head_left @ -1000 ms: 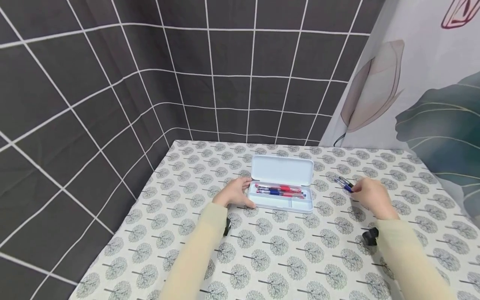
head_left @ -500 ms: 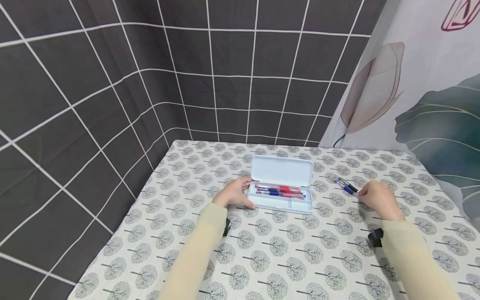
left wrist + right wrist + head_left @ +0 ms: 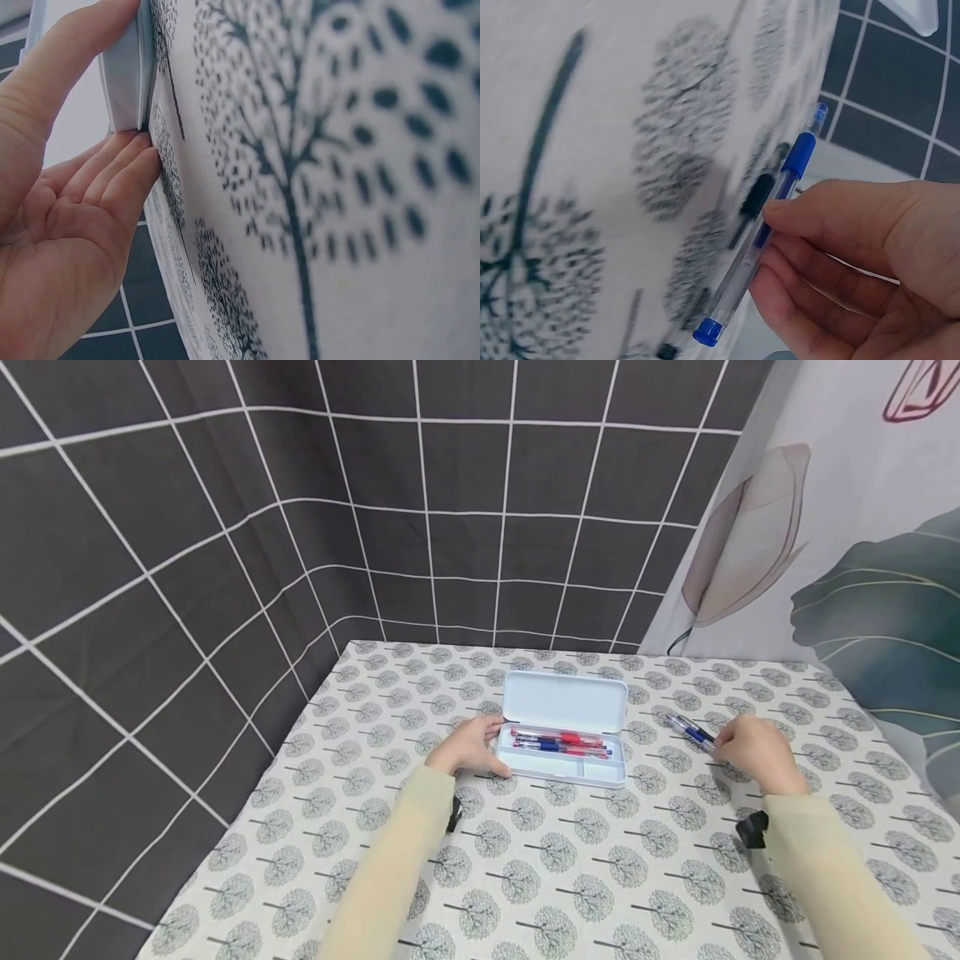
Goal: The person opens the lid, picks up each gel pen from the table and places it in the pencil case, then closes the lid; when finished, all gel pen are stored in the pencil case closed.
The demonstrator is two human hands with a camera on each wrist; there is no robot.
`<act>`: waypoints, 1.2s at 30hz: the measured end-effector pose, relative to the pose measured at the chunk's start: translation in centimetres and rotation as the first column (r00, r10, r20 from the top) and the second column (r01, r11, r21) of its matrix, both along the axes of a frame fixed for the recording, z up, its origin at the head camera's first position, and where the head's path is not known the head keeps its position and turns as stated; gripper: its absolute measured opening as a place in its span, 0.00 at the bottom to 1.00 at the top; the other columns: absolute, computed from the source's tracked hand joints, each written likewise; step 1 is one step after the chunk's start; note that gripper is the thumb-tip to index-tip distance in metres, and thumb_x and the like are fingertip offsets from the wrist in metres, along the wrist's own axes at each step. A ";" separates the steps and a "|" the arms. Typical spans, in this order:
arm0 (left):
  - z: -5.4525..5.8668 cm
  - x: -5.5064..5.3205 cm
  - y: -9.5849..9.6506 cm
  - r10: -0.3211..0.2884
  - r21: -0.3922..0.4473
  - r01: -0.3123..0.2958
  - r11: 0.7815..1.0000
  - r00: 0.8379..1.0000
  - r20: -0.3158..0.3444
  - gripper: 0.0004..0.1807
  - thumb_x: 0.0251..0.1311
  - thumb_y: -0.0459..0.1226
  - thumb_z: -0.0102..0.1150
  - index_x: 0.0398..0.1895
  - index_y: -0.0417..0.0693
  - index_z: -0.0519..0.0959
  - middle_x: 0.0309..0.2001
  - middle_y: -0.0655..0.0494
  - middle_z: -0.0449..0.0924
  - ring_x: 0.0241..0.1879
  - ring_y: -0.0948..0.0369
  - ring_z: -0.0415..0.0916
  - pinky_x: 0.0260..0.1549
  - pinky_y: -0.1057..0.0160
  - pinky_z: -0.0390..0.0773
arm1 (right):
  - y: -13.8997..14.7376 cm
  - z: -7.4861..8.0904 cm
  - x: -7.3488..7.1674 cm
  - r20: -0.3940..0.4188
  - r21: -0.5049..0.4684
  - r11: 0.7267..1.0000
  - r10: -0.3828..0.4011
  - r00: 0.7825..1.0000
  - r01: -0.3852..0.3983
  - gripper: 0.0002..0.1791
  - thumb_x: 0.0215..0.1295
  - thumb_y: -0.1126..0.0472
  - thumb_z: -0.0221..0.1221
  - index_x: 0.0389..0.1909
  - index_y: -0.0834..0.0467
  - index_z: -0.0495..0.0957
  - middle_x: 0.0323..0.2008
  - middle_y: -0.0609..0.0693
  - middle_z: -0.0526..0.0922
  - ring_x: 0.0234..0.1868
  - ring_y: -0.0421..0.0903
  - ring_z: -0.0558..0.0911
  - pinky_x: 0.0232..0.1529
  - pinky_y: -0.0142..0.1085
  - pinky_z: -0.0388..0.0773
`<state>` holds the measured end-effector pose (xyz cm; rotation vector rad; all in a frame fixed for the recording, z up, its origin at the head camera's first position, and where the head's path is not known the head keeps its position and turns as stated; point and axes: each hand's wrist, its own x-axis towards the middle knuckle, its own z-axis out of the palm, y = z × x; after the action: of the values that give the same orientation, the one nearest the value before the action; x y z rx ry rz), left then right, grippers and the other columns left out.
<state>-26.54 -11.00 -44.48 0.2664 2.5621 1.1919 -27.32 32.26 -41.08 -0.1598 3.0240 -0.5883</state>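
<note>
A light blue pencil case (image 3: 540, 764) lies with its lid (image 3: 564, 702) raised. My left hand (image 3: 468, 745) grips its left end, thumb at the front edge and fingers at the back. In the left wrist view the left fingertips (image 3: 142, 146) touch the case's wall (image 3: 124, 82). Inside the case lie several pens with red grips (image 3: 570, 738) and a blue grip (image 3: 549, 746). My right hand (image 3: 757, 752), right of the case, pinches a clear pen with a blue grip (image 3: 799, 154) between thumb and fingers. Behind it, a pen with a black grip (image 3: 757, 196) lies on the cloth.
A tree-patterned cloth (image 3: 592, 860) covers the table. Dark curtain with white grid lines (image 3: 465, 543) hangs along the back and left. A pale leaf-printed curtain (image 3: 847, 527) hangs at the right. Each wrist has a small black camera (image 3: 752, 829).
My right hand has shifted right along the two pens, toward their near end, and now pinches the blue-gripped pen. The left hand and the case stay where they were.
</note>
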 end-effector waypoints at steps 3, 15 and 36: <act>-0.2 0.0 0.0 0.004 -0.001 -0.004 1.000 1.000 0.001 0.59 0.32 0.36 0.82 0.73 0.39 0.59 0.71 0.46 0.64 0.69 0.53 0.66 0.71 0.58 0.64 | -0.6 0.6 -0.1 -0.004 -0.008 1.000 0.017 1.000 -0.017 0.05 0.48 0.64 0.64 0.26 0.63 0.84 0.30 0.59 0.85 0.27 0.50 0.77 0.26 0.40 0.72; 0.1 0.0 0.0 0.002 -0.011 -0.002 1.000 1.000 -0.008 0.59 0.32 0.36 0.82 0.72 0.39 0.59 0.71 0.46 0.64 0.69 0.53 0.65 0.71 0.58 0.63 | -4.5 3.0 -0.1 -0.048 0.007 0.994 0.109 0.993 -0.109 0.10 0.50 0.65 0.64 0.34 0.64 0.85 0.34 0.62 0.87 0.33 0.56 0.82 0.38 0.57 0.77; -0.3 0.0 0.1 0.003 0.013 -0.003 1.000 1.000 -0.015 0.58 0.32 0.35 0.81 0.72 0.38 0.59 0.71 0.46 0.65 0.69 0.52 0.66 0.71 0.58 0.63 | -12.8 2.5 -0.3 -0.095 -0.017 0.977 0.211 0.973 -0.214 0.08 0.47 0.70 0.64 0.31 0.63 0.86 0.29 0.55 0.87 0.31 0.51 0.83 0.41 0.53 0.80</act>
<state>-26.57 -10.95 -44.78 0.2752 2.5692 1.2120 -27.61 19.50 -38.59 -0.5193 3.0315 -0.6178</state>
